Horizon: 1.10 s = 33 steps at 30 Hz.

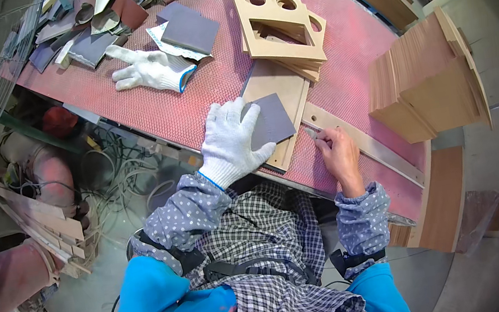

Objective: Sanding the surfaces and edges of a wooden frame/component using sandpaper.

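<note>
My left hand, in a white knit glove, lies flat with its fingers apart. It presses on a wooden board at the table's near edge, and its thumb and fingertips border a dark grey square of sandpaper on that board. Bare, my right hand is closed in a pinch beside the board's right edge. A small greyish tip shows at its fingers, too little to name. Beyond that hand, a long light wooden strip with holes lies slantwise.
Stacked wooden panels with cut-outs lie behind the board. An empty white glove, sandpaper sheets and a heap of scraps occupy the far left of the pink table. Tall board stacks stand at right.
</note>
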Tool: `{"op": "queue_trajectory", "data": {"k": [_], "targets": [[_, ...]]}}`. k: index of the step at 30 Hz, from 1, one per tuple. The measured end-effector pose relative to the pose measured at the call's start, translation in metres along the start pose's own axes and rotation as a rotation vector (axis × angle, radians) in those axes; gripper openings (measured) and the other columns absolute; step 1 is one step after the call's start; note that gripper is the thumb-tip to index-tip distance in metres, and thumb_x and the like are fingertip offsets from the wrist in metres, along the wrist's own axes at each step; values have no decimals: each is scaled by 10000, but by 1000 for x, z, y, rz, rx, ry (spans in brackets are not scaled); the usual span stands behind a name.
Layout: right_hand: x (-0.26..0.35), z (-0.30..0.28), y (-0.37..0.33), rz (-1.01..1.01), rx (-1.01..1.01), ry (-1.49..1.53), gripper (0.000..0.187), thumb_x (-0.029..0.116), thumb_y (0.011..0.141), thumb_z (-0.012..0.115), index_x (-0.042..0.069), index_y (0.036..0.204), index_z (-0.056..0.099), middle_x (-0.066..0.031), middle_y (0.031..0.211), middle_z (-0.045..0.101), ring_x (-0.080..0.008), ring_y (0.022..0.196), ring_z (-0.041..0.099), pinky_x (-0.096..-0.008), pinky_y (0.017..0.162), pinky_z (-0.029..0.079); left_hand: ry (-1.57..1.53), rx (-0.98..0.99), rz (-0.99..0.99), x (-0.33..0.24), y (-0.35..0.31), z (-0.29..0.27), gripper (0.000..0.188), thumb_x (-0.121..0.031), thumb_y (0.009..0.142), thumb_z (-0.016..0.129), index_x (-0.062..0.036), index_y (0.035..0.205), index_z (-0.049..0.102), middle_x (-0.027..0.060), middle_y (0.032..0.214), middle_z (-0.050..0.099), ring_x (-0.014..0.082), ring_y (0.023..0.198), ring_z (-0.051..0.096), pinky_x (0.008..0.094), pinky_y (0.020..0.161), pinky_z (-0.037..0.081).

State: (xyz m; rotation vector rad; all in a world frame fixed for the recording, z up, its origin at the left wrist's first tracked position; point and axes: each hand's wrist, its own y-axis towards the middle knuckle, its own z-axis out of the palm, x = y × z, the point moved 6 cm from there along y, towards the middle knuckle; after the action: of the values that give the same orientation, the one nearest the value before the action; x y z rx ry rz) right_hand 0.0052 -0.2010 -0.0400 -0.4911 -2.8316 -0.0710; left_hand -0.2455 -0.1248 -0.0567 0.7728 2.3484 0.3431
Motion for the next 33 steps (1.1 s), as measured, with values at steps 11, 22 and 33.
{"op": "queue_trajectory", "data": {"k": [11, 22, 33], "targets": [[-6, -2, 2, 73, 40, -33, 191, 200, 876, 792, 62, 996, 735, -146, 947, 684, -341, 886, 697, -458, 783, 532, -28, 24, -6, -1, -2, 2, 827, -536, 783, 790, -24, 1403, 594, 238, 1432, 503, 393, 1391, 443, 584, 1227, 266], [1, -15, -9, -1, 104, 78, 173, 125, 944, 694, -17, 1013, 622, -212, 848, 686, -384, 754, 673, -463, 678, 502, -109, -2, -39, -2, 0, -4, 869, -526, 738, 825, -10, 1378, 543, 216, 1400, 512, 377, 1365, 453, 568, 1222, 278], [116, 0, 24, -448, 73, 46, 147, 129, 948, 606, 12, 1006, 538, -261, 841, 675, -473, 761, 679, -536, 660, 537, -143, -94, -65, 0, -1, 2, 823, -427, 671, 880, -25, 1317, 565, 214, 1379, 522, 412, 1321, 485, 567, 1185, 332]]}}
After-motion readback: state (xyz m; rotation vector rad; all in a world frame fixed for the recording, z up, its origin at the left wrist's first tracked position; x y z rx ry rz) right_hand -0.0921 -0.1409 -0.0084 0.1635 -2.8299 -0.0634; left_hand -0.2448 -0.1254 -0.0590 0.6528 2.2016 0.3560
